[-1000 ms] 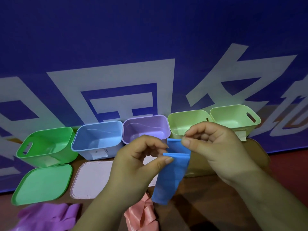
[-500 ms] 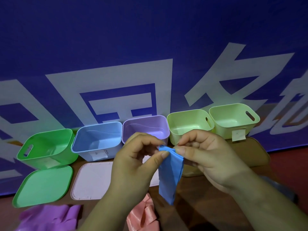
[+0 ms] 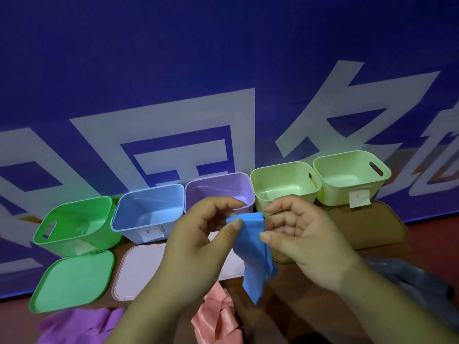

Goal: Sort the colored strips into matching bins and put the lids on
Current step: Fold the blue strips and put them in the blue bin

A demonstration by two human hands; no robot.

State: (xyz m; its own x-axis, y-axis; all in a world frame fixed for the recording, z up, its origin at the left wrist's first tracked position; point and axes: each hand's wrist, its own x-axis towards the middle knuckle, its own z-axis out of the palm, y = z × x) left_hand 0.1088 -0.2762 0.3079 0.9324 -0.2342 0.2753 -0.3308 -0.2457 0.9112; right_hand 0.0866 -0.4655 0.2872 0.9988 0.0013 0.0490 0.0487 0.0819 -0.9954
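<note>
Blue bin (image 3: 139, 207) stands open in the wall row, up-left of the hands, ready to receive. Left hand (image 3: 198, 242) and right hand (image 3: 305, 234) each pinch the blue strip (image 3: 255, 256) at its folded top, thumb to forefinger; the rest hangs free between them. I read this as bundling before the drop.

Both hands meet at one grip: the left hand (image 3: 203, 234) pinches the folded top of the blue strip (image 3: 253, 256) between thumb and curled fingers, and the right hand (image 3: 308, 234) pinches it from the opposite side. Both forearms slant up to the grip from below.
</note>
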